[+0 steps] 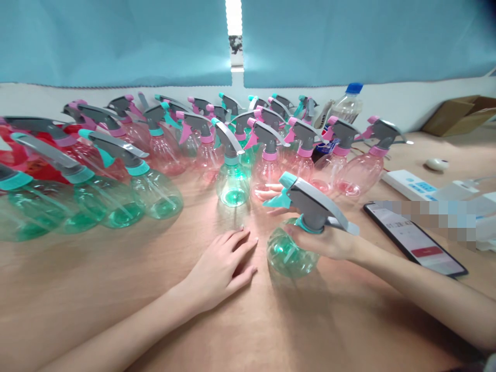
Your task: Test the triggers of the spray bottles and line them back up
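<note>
A green spray bottle (292,256) with a grey and turquoise trigger head is in my right hand (321,243), whose fingers go round its neck; some fingers are behind it. It looks slightly tilted, and I cannot tell whether its base touches the table. My left hand (225,263) rests palm down on the wooden table (240,330), fingers stretched out, just left of that bottle. Beyond my hands stands another green spray bottle (232,186) with a turquoise collar. Pink spray bottles (267,168) with pink triggers stand close behind and to its right.
Several green spray bottles (157,194) line the left side, with red plastic (34,165) behind them. On the right lie a phone (418,243), a white power strip (411,186) and a small white object (437,164). A blue-capped bottle (349,106) and a cardboard box (457,116) stand at the back.
</note>
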Action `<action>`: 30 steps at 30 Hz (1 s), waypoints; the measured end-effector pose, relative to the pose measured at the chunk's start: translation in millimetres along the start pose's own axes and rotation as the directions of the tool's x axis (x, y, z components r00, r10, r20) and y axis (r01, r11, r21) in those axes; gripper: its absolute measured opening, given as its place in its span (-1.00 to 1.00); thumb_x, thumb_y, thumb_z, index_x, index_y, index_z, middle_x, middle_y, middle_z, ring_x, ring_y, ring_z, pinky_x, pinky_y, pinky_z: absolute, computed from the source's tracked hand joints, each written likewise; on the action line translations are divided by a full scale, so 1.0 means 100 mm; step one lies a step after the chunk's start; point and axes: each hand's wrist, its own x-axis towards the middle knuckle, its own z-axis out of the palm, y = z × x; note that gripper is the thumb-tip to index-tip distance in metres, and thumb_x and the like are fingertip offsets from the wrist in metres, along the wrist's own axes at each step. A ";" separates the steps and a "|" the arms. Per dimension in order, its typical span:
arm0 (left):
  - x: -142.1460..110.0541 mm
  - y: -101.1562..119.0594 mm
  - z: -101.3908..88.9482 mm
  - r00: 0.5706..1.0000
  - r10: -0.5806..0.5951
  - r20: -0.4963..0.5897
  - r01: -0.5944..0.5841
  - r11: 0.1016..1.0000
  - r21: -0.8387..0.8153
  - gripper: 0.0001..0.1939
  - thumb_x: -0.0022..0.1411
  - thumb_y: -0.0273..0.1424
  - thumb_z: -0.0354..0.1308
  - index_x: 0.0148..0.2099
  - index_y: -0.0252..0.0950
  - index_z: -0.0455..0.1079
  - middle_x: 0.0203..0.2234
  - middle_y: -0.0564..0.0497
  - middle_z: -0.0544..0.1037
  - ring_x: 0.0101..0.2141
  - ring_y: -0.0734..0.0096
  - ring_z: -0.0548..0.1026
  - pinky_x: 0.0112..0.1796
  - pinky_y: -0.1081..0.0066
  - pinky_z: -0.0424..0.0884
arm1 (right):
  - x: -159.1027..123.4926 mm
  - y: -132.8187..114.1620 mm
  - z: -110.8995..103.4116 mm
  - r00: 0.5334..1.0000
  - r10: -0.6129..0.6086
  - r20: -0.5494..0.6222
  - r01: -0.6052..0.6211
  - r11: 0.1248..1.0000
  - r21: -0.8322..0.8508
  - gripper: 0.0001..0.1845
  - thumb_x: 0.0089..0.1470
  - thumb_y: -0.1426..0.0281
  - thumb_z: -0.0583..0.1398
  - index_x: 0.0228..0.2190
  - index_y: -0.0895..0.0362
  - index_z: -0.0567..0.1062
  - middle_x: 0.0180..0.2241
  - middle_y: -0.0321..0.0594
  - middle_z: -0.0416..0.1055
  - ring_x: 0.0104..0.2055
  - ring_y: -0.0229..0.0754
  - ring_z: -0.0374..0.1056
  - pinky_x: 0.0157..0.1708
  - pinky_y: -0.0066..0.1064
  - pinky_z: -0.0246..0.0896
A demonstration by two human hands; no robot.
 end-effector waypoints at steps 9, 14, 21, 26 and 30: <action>0.00 0.01 0.00 1.000 -0.007 -0.015 0.007 1.000 -0.008 -0.57 0.33 -0.27 0.07 0.20 -0.28 0.27 0.15 -0.24 0.34 0.11 -0.01 0.31 0.05 0.00 0.32 | 0.00 -0.02 -0.01 1.000 0.002 0.004 -0.002 1.000 -0.004 -0.35 -0.03 0.62 0.10 0.10 0.01 0.27 0.10 -0.18 0.35 0.10 -0.11 0.37 -0.03 -0.24 0.50; 0.00 0.01 0.00 1.000 0.003 -0.013 -0.003 1.000 -0.003 -0.56 0.34 -0.27 0.07 0.21 -0.29 0.27 0.15 -0.24 0.34 0.12 -0.01 0.30 0.05 0.00 0.32 | 0.00 -0.01 -0.01 0.999 0.014 0.029 -0.015 1.000 0.025 -0.30 -0.04 0.63 0.08 0.15 -0.01 0.24 0.11 -0.20 0.35 0.15 -0.08 0.32 -0.01 -0.18 0.49; 0.00 0.01 0.00 1.000 0.005 0.006 -0.005 1.000 0.012 -0.56 0.34 -0.28 0.06 0.21 -0.31 0.26 0.15 -0.24 0.34 0.13 0.01 0.29 0.07 0.02 0.30 | -0.01 -0.01 0.00 1.000 -0.009 0.025 0.008 0.999 0.051 -0.29 -0.06 0.66 0.05 0.14 0.02 0.23 0.12 -0.18 0.33 0.20 -0.10 0.27 0.03 -0.21 0.46; 0.00 0.01 0.00 1.000 0.005 -0.001 -0.005 1.000 0.010 -0.56 0.34 -0.27 0.06 0.21 -0.29 0.25 0.15 -0.23 0.33 0.13 0.02 0.29 0.07 0.02 0.30 | -0.01 -0.02 0.00 1.000 -0.013 0.021 0.012 0.999 0.048 -0.26 -0.09 0.69 0.05 0.12 -0.04 0.27 0.12 -0.24 0.32 0.20 -0.10 0.26 0.03 -0.17 0.45; 0.00 0.00 0.00 1.000 0.008 0.001 -0.008 1.000 0.016 -0.56 0.34 -0.28 0.06 0.21 -0.32 0.25 0.15 -0.24 0.33 0.13 0.02 0.28 0.07 0.03 0.30 | -0.01 -0.02 0.00 1.000 -0.027 0.015 0.026 0.998 0.058 -0.26 -0.11 0.71 0.04 0.10 -0.04 0.30 0.10 -0.25 0.34 0.19 -0.11 0.27 0.04 -0.19 0.44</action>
